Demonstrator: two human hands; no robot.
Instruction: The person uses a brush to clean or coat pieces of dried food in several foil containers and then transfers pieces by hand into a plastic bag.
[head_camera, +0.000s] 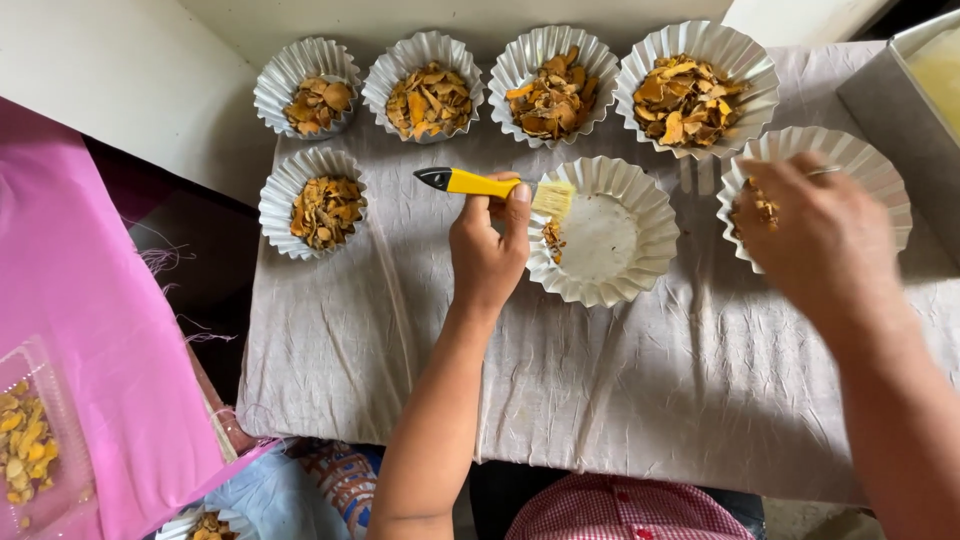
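Observation:
My left hand (487, 250) grips a yellow-handled brush (478, 184), holding it level with its pale bristles over the left rim of a fluted white paper cup (630, 265). That cup holds only a few dried orange flakes near the bristles. My right hand (820, 240) hovers blurred over another fluted cup (880, 175) at the right, which holds a small amount of flakes; I cannot tell whether the fingers hold anything.
Several fluted cups filled with dried orange flakes (430, 100) stand along the back and left of a wrinkled grey cloth (620, 400). A grey box (900, 110) sits at the right edge. Pink cloth (90, 330) and a clear tray of flakes (25, 445) lie left.

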